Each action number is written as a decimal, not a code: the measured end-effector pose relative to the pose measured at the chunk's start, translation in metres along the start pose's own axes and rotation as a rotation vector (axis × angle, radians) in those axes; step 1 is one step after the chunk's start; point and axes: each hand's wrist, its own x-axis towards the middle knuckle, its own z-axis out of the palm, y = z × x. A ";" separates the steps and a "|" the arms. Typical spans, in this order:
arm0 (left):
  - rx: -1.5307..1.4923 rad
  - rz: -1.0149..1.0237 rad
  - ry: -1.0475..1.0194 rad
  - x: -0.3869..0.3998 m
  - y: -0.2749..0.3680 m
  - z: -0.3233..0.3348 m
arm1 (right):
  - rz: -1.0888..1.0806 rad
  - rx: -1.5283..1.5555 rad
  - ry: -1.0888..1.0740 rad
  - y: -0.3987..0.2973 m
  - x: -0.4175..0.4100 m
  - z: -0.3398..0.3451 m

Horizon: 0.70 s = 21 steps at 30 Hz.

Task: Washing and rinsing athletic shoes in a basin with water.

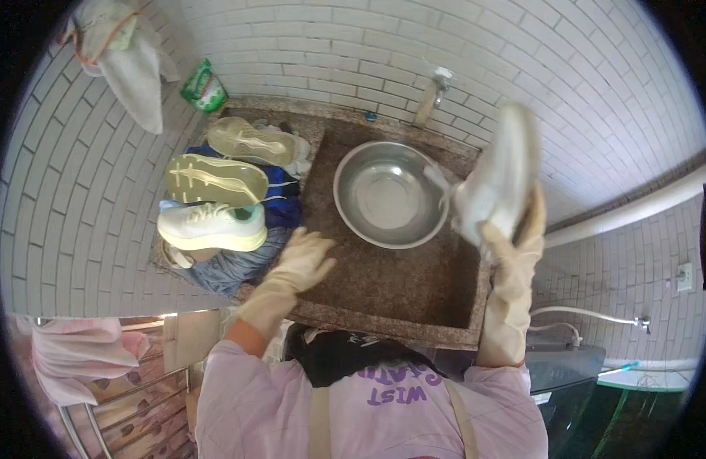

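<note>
Both hands wear cream rubber gloves. My right hand (516, 241) grips a pale shoe (505, 166), blurred and raised at the right edge of the stone sink (387, 281). My left hand (304, 261), fingers spread and holding nothing, is over the sink's left part. A steel basin (387, 195) stands in the sink, with a whitish strip across its right rim. On the left ledge, a white and yellow sneaker (212, 226) lies on its side by two shoes showing yellowish soles, the nearer sole (215, 179) and the farther sole (249, 140). Dark cloths lie under them.
A tap (441, 80) juts from the tiled wall behind the sink. A green pouch (205, 87) stands at the back left corner, near a hanging white cloth (135, 80). A grey appliance (565, 367) and a white hose (588, 312) are at the right.
</note>
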 end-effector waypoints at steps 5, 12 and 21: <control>0.200 0.060 -0.320 -0.049 -0.076 0.026 | 0.238 -0.625 -0.025 0.040 0.006 -0.001; 0.337 0.085 -0.335 -0.056 -0.100 0.053 | 0.077 -0.522 0.107 -0.009 0.023 0.004; 0.247 0.008 -0.525 -0.045 -0.106 0.066 | 0.112 -0.678 0.130 0.078 -0.004 0.001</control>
